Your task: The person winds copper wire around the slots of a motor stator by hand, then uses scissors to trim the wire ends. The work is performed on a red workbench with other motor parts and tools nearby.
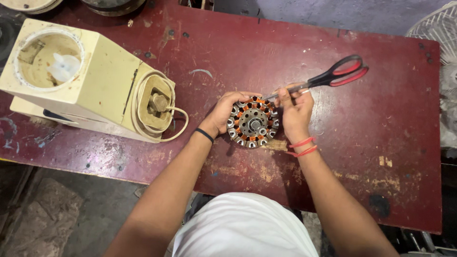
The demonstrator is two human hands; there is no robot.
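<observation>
A round motor stator (253, 123) with copper windings and a metal hub lies on the worn dark red table (371, 143). My left hand (224, 113) cups its left and top edge. My right hand (295, 112) rests at its right edge and pinches the blades of a pair of scissors (328, 77) with red and black handles. The closed blade tips point left onto the top of the windings, while the handles stick out up and to the right.
A cream appliance base (83, 78) lies on its side at the table's left, its cord wound around one end. A white fan grille (440, 28) stands at the far right edge. Round objects sit at the top left corner.
</observation>
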